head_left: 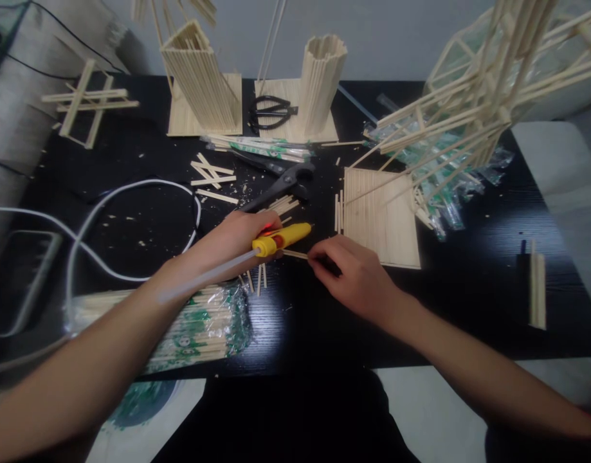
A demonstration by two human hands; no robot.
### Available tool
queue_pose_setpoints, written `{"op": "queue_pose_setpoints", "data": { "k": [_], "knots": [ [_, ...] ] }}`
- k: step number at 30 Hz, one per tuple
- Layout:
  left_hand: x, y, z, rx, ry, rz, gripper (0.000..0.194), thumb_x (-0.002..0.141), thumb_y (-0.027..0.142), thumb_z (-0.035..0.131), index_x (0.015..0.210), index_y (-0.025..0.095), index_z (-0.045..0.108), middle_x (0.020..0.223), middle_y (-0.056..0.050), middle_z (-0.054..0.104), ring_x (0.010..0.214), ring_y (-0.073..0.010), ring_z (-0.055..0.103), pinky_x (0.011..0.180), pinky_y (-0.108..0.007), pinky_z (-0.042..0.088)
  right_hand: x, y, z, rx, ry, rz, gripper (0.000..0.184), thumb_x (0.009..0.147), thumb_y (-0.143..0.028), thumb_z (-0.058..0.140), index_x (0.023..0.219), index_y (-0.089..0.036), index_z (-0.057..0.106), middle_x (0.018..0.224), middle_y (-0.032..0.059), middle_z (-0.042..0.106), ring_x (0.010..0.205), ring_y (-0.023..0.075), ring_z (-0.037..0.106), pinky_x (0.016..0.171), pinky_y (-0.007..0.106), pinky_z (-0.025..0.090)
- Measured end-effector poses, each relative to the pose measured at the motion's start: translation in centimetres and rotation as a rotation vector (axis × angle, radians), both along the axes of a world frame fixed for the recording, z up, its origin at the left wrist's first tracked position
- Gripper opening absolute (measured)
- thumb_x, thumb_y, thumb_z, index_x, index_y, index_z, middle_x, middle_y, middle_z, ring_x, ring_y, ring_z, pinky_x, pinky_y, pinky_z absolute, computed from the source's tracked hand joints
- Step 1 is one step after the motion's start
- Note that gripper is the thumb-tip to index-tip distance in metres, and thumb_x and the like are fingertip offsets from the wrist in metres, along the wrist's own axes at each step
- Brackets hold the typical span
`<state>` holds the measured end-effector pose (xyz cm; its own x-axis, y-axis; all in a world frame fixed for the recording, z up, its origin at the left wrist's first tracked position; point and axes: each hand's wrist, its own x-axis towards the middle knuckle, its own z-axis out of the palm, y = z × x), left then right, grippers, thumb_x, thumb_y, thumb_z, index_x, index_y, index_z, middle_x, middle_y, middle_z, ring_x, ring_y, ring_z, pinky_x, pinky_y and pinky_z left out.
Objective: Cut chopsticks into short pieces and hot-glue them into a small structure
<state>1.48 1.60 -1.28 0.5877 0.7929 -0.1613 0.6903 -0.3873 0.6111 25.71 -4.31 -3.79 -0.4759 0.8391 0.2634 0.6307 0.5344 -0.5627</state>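
My left hand (249,233) is closed around a yellow hot glue gun (283,239), a translucent glue stick (208,276) jutting from its back end over my wrist. The nozzle points right. Between finger and thumb, my right hand (355,273) pinches the end of a short wooden stick (295,254), whose other end reaches toward my left fingers. Whether the left fingers touch that stick is hidden. More cut stick pieces (281,206) lie just beyond the glue gun. To the right of them is a flat square panel of sticks (384,218).
Large pliers (280,183) lie behind my left hand. Two stick towers (321,83) on square bases and black-handled scissors (273,112) stand at the back. A tall stick frame (488,109) leans in at right. A wrapped chopstick bundle (199,328) and white cable (131,186) are at left.
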Motion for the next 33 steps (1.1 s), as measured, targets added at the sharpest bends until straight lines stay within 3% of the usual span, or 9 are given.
{"op": "queue_pose_setpoints", "data": {
  "k": [8,15,21,28,33],
  "knots": [
    [-0.3,0.3,1.2,-0.053,-0.018,0.005,0.020,0.084,0.039,0.068,0.088,0.020,0.062,0.070,0.004,0.062,0.059,-0.0117,0.054,0.056,-0.021,0.037,-0.1,-0.2,0.1,-0.011,0.017,-0.011,0.012,0.095,-0.009,0.056,0.092,-0.018,0.063,0.087,0.0055,0.069,0.081,0.0177,0.064,0.074,0.031,0.052],
    [-1.1,0.8,1.1,-0.066,0.043,-0.005,0.023,0.083,0.039,0.069,0.093,0.020,0.064,0.074,0.003,0.065,0.063,-0.0124,0.057,0.059,-0.022,0.039,-0.4,-0.2,0.2,0.019,0.034,0.005,0.014,0.096,-0.008,0.052,0.092,-0.018,0.061,0.088,0.0066,0.070,0.082,0.0186,0.063,0.077,0.032,0.053],
    [-1.7,0.8,1.9,-0.033,0.004,0.105,0.031,0.090,0.048,0.068,0.095,0.018,0.066,0.076,0.004,0.063,0.067,-0.0109,0.054,0.064,-0.023,0.040,-0.4,-0.2,0.2,-0.004,0.055,0.011,0.014,0.094,-0.005,0.053,0.091,-0.016,0.061,0.087,0.0063,0.068,0.082,0.0184,0.061,0.077,0.032,0.051],
    [-3.4,0.5,2.3,0.015,-0.007,0.369,0.053,0.072,0.060,0.077,0.096,0.014,0.070,0.087,-0.005,0.071,0.075,-0.0177,0.061,0.068,-0.029,0.048,-0.5,-0.3,0.1,-0.036,0.058,-0.019,0.015,0.096,-0.007,0.050,0.090,-0.018,0.060,0.086,0.0051,0.066,0.080,0.0170,0.059,0.074,0.030,0.050],
    [-5.2,0.7,1.8,0.089,0.014,0.255,0.039,0.079,0.055,0.070,0.090,0.018,0.068,0.084,-0.005,0.070,0.069,-0.0181,0.061,0.064,-0.031,0.049,-0.5,-0.3,-0.1,0.014,0.058,-0.008,0.016,0.097,-0.007,0.048,0.092,-0.017,0.060,0.087,0.0066,0.067,0.082,0.0176,0.060,0.077,0.031,0.052]
  ]
}}
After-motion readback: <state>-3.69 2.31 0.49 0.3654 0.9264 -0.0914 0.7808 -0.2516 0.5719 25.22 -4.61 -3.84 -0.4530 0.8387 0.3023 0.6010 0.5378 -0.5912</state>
